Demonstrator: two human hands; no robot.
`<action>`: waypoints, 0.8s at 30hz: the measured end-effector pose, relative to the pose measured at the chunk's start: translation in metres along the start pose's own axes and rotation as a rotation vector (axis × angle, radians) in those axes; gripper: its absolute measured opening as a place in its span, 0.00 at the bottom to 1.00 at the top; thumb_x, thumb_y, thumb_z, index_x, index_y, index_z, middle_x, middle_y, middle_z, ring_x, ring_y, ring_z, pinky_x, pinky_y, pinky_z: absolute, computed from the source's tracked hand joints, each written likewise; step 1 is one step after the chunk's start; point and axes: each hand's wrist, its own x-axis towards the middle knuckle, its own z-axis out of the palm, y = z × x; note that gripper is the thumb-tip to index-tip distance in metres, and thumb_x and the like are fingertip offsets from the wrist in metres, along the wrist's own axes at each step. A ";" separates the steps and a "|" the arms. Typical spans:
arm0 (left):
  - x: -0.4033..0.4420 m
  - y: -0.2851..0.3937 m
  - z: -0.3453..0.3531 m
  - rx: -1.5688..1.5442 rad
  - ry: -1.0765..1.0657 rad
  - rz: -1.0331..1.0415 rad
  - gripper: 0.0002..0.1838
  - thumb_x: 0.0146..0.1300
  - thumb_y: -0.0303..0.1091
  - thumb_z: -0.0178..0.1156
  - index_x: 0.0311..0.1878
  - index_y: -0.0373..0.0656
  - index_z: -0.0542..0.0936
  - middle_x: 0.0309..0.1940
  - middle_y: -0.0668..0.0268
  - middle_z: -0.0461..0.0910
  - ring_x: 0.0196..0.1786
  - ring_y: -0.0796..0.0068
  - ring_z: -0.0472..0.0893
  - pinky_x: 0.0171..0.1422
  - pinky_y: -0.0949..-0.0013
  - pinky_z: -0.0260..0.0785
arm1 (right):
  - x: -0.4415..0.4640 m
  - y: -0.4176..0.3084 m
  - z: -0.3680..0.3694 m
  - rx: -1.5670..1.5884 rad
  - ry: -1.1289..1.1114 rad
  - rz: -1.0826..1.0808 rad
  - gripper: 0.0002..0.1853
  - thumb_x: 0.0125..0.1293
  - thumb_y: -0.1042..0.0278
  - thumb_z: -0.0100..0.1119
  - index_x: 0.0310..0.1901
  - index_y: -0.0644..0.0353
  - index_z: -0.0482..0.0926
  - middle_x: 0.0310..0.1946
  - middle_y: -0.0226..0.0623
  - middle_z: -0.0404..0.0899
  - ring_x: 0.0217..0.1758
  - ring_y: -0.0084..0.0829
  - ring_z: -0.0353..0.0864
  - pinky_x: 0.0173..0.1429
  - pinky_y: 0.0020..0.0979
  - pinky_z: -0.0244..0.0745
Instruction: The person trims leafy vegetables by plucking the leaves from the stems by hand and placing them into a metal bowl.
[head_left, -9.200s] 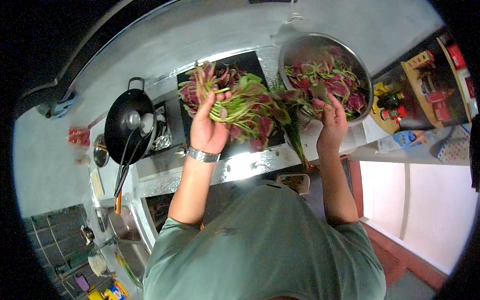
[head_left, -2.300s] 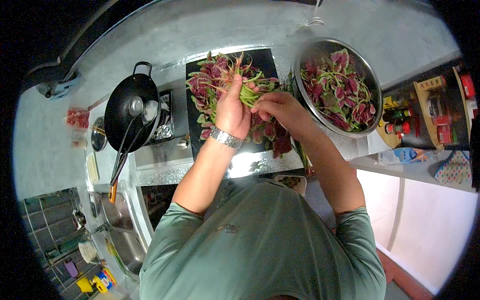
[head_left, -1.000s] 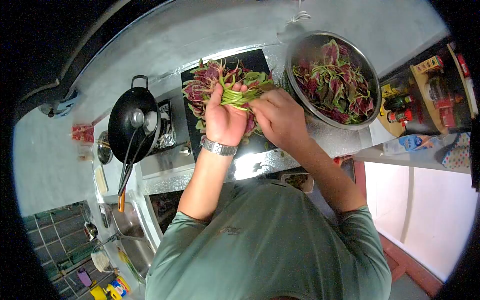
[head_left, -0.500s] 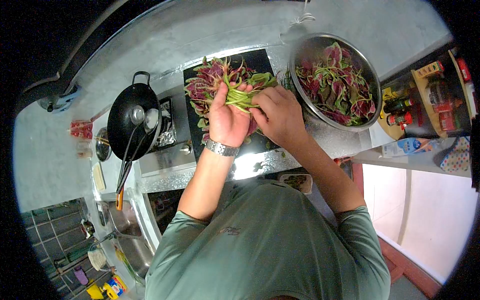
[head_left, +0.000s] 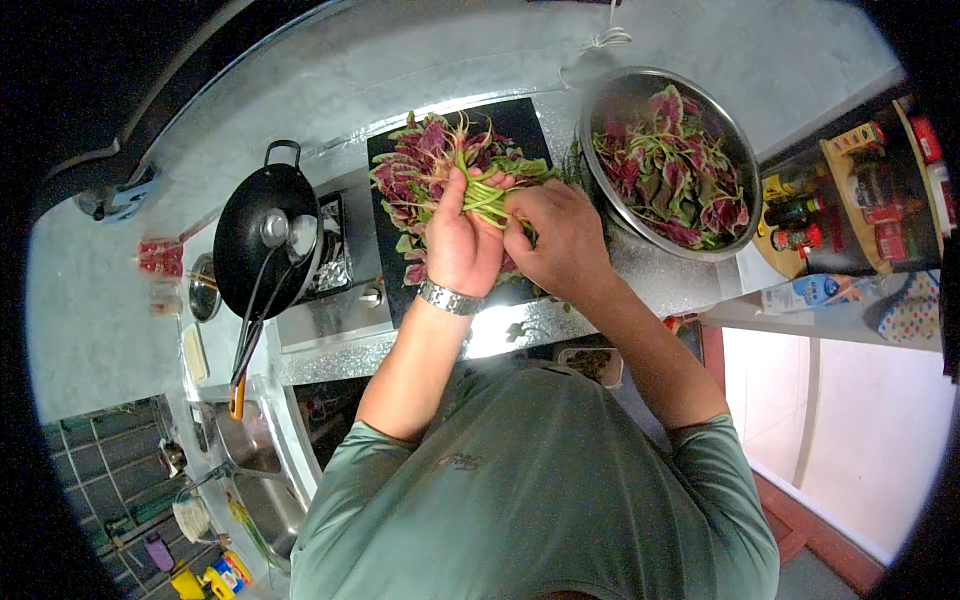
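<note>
Palm up, my left hand (head_left: 463, 250), with a metal watch at the wrist, holds a bunch of green amaranth stems (head_left: 487, 203) against its fingers. My right hand (head_left: 565, 240) is closed at the right end of the bunch, thumb and fingers pinched on the stems; its fingertips are partly hidden. Beneath both hands, a pile of red-and-green amaranth (head_left: 412, 180) with pale roots lies on a black board (head_left: 520, 120). To the right stands a large steel basin (head_left: 745, 125) with loose amaranth leaves (head_left: 680, 170) in it.
At the left, a black wok (head_left: 240, 230) holds two long-handled utensils (head_left: 262, 300). Beyond it are a sink (head_left: 270, 500) and a wire rack (head_left: 110, 480). Shelves with jars and boxes (head_left: 875, 200) stand right of the basin. A container (head_left: 592, 365) sits below the counter edge.
My left hand has shifted slightly right with the stems. The right hand's fingers have curled in more at the bunch, and its knuckles have turned.
</note>
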 end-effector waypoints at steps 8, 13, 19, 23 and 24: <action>-0.005 -0.004 0.002 0.075 0.019 0.046 0.13 0.74 0.42 0.46 0.43 0.42 0.72 0.42 0.56 0.80 0.48 0.63 0.79 0.59 0.61 0.69 | 0.004 -0.008 -0.006 -0.172 -0.009 -0.066 0.05 0.48 0.68 0.61 0.26 0.56 0.75 0.26 0.36 0.75 0.34 0.40 0.74 0.40 0.42 0.66; -0.006 -0.013 0.001 0.087 0.059 0.098 0.13 0.75 0.41 0.43 0.44 0.41 0.71 0.44 0.53 0.79 0.49 0.61 0.79 0.59 0.60 0.70 | 0.003 -0.008 0.002 -0.241 0.027 -0.073 0.05 0.46 0.69 0.60 0.25 0.56 0.75 0.27 0.37 0.76 0.34 0.42 0.75 0.40 0.42 0.68; 0.001 -0.003 -0.004 0.022 0.096 0.152 0.13 0.76 0.39 0.41 0.44 0.40 0.69 0.46 0.50 0.78 0.50 0.57 0.79 0.61 0.58 0.70 | -0.009 0.009 0.012 0.279 0.101 0.437 0.06 0.53 0.68 0.61 0.29 0.61 0.78 0.27 0.38 0.79 0.31 0.38 0.80 0.39 0.34 0.75; 0.003 0.013 -0.016 -0.122 0.074 0.083 0.16 0.75 0.38 0.42 0.56 0.36 0.70 0.49 0.54 0.78 0.55 0.57 0.77 0.63 0.61 0.71 | -0.014 0.026 -0.015 0.746 0.115 0.627 0.03 0.63 0.76 0.57 0.37 0.63 0.80 0.32 0.30 0.80 0.37 0.20 0.76 0.43 0.24 0.72; 0.003 0.016 -0.017 -0.121 0.074 0.082 0.16 0.75 0.38 0.42 0.56 0.36 0.70 0.49 0.54 0.78 0.55 0.57 0.77 0.63 0.61 0.71 | -0.016 0.039 -0.021 0.664 0.155 0.564 0.04 0.64 0.75 0.57 0.37 0.63 0.80 0.33 0.30 0.81 0.37 0.21 0.77 0.44 0.24 0.72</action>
